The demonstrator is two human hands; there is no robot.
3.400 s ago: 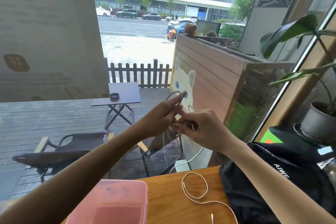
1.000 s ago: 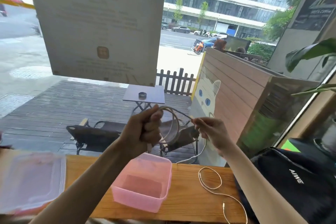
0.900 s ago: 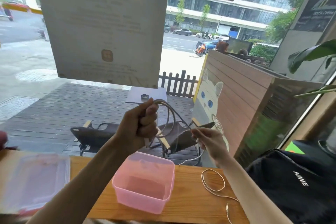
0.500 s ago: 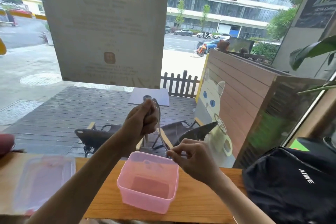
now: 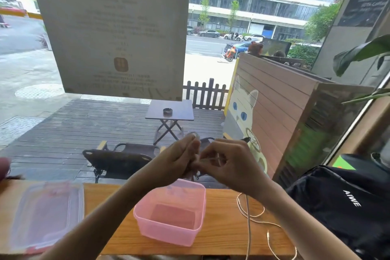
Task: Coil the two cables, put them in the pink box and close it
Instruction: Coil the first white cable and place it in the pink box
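My left hand [image 5: 178, 159] is fisted around the coiled cable [image 5: 195, 135], a loop poking out above my knuckles, held up over the open pink box [image 5: 172, 216]. My right hand [image 5: 229, 163] is right against it, fingertips pinched on a strand of that same cable, though motion blur hides the detail. The box sits on the wooden counter [image 5: 221, 236], nothing inside. Its lid [image 5: 44, 215] lies flat well to the left. The second cable [image 5: 253, 217], thin and white, lies loosely looped on the counter right of the box, beside the black backpack [image 5: 346, 205].
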